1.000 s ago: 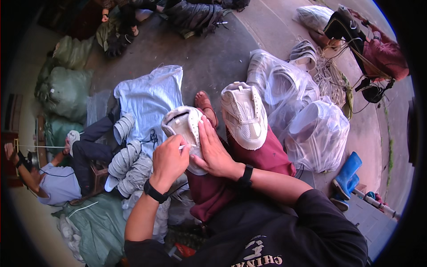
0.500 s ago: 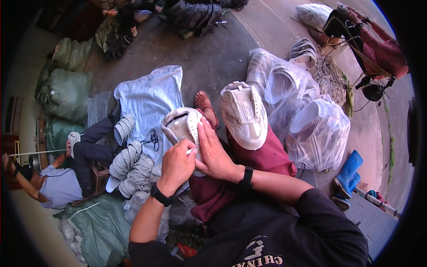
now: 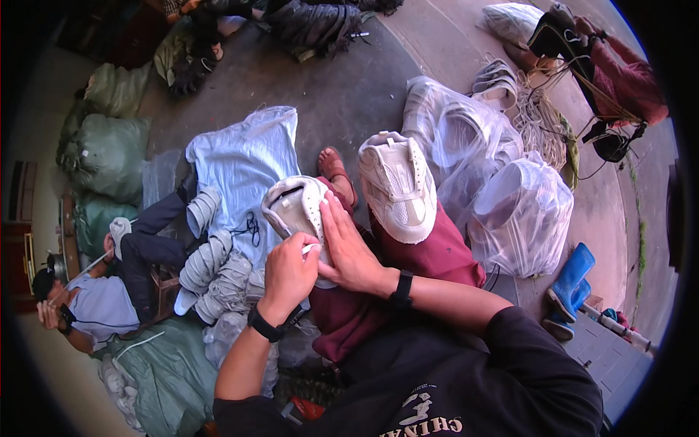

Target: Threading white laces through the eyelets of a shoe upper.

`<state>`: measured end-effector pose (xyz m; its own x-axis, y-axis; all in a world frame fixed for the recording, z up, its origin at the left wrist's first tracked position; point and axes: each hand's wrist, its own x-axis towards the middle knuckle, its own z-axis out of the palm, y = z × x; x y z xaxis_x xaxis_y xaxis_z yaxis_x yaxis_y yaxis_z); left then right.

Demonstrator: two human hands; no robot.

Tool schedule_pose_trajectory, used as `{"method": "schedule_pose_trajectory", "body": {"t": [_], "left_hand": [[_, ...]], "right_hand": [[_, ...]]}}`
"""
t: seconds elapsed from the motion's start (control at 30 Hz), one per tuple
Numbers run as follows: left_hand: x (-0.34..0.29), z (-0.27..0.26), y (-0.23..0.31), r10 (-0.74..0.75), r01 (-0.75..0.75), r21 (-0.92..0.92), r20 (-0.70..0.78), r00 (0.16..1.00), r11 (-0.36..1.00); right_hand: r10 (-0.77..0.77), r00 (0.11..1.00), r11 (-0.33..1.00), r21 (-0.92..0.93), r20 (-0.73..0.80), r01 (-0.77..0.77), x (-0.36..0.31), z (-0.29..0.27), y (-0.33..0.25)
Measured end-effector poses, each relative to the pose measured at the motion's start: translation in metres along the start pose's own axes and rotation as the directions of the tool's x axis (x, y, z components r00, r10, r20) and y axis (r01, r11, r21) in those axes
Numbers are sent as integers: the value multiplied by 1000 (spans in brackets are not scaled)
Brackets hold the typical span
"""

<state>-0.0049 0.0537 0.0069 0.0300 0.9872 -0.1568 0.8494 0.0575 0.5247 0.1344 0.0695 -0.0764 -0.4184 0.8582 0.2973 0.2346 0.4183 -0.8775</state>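
- My right hand [image 3: 349, 251] lies flat along the pale grey mesh shoe upper [image 3: 297, 210] on my lap, fingers extended.
- My left hand [image 3: 289, 271] pinches its near edge.
- Its long axis runs away from me, opening upward-left.

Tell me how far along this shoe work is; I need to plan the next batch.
One white shoe rests on the right knee, apparently set aside. In hand: the left hand works at a second white shoe, which the right hand steadies. Left: stacked shoe parts beside the left leg and full clear bags to the right.
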Motion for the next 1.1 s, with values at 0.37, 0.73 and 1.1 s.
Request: {"method": "schedule_pose_trajectory", "body": {"t": [0.37,0.73,1.1], "left_hand": [[3,-18,-3,-61,71,146,-74,995,987],[-5,-15,-17,92,-60,165,-196,976,985],[-19,-20,-19,18,21,161,-239,971,987]], "right_hand": [[4,1000,1000,9,24,-4,3,-6,2],[6,1000,991,135,-21,-3,3,2,1],[49,989,996,-64,-136,-58,2,17,-14]]}}
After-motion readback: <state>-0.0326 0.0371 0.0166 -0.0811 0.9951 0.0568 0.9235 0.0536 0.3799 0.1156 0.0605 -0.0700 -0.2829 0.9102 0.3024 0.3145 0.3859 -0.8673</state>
